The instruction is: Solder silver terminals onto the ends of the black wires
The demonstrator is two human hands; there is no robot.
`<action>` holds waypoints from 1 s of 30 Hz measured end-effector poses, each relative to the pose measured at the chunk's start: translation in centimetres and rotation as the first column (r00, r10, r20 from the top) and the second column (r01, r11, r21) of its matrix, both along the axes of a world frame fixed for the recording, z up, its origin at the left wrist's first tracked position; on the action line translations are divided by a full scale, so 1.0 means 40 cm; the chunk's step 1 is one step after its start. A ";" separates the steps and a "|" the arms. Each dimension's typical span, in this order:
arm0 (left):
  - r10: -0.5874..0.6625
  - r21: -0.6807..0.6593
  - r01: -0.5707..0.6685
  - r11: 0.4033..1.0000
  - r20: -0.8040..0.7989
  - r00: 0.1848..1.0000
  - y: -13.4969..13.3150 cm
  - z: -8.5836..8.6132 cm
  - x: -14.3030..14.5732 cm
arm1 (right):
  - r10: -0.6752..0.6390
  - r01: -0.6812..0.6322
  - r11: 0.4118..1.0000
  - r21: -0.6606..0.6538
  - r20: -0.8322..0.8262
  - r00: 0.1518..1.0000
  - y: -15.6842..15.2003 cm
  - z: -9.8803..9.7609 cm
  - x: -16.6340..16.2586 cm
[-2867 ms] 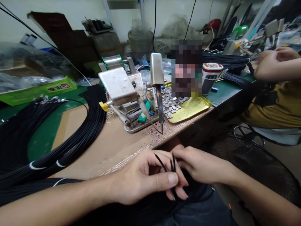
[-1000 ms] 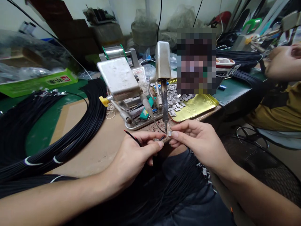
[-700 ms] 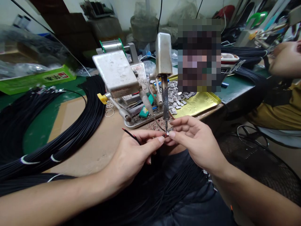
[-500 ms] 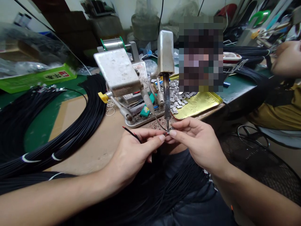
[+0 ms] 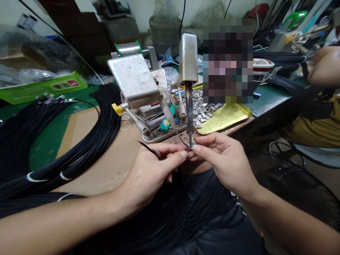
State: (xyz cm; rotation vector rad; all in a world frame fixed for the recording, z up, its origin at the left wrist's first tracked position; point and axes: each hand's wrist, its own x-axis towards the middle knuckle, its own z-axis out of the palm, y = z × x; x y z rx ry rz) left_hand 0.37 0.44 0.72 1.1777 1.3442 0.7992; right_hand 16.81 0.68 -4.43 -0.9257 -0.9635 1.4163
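Note:
My left hand (image 5: 159,163) pinches a thin black cable (image 5: 149,149) between thumb and forefinger; one end with red wire sticks out behind the hand. Between the thumb and fingers of my right hand (image 5: 223,156) is a small metal connector (image 5: 193,143), mostly covered by the fingertips. Right above where both hands meet, the tip of an upright soldering iron (image 5: 189,109) comes down at the connector. A thin solder feed tube (image 5: 181,139) from the metal soldering stand (image 5: 135,78) reaches the same spot.
A gold tray (image 5: 228,118) with many small metal connectors (image 5: 202,109) stands behind the iron. Bundles of black cable (image 5: 103,131) lie at the left, more across my lap. A solder spool (image 5: 129,49) sits on the stand. A co-worker's arm (image 5: 325,67) is at the right; a fan guard (image 5: 292,184) stands below.
Both hands keep their grip at the iron's tip, with only slight shifts of the fingers. The whole view has moved a few pixels.

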 end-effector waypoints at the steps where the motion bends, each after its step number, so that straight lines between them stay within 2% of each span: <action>1: 0.004 -0.005 -0.004 1.000 -0.001 1.000 0.000 0.000 0.000 | 0.001 -0.001 1.000 0.001 0.003 1.000 0.000 0.000 0.001; 8: 0.029 -0.013 -0.029 0.999 0.008 1.000 -0.002 -0.003 0.000 | -0.007 0.007 1.000 0.002 0.018 1.000 0.000 0.006 0.003; 19: -0.040 -0.003 0.040 0.999 -0.037 0.999 -0.001 -0.008 -0.004 | -0.003 0.005 1.000 -0.011 0.119 0.993 -0.008 0.010 0.007; 25: -0.069 -0.067 0.066 0.996 -0.050 0.996 -0.004 -0.008 -0.005 | -0.022 0.023 1.000 -0.012 0.123 0.992 -0.015 0.012 0.005; 30: -0.059 -0.060 0.057 0.997 -0.037 0.998 -0.005 -0.007 -0.001 | -0.036 0.036 0.999 0.002 0.111 0.993 -0.018 0.014 0.001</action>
